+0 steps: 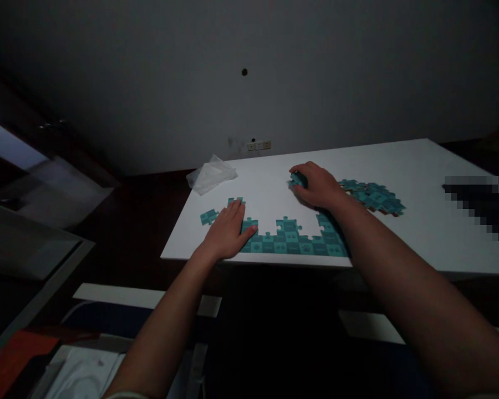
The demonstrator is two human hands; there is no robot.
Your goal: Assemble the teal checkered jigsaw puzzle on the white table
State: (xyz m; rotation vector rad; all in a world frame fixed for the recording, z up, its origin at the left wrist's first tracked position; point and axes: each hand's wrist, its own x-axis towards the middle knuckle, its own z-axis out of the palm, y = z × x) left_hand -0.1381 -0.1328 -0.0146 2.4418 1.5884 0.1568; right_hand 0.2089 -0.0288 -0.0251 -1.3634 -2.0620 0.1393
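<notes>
A partly joined teal jigsaw (289,239) lies along the near edge of the white table (416,233). My left hand (227,233) rests flat on its left end, fingers stretched out, next to a loose teal piece (208,216). My right hand (318,185) is further back, fingers curled over a teal puzzle piece (296,178). A heap of loose teal pieces (374,197) lies just right of that hand.
A crumpled clear plastic bag (211,174) sits at the table's far left corner. A wall socket (258,146) is on the wall behind. The room is dim; a blurred dark patch (480,208) lies at the table's right. Bedding shows at the lower left.
</notes>
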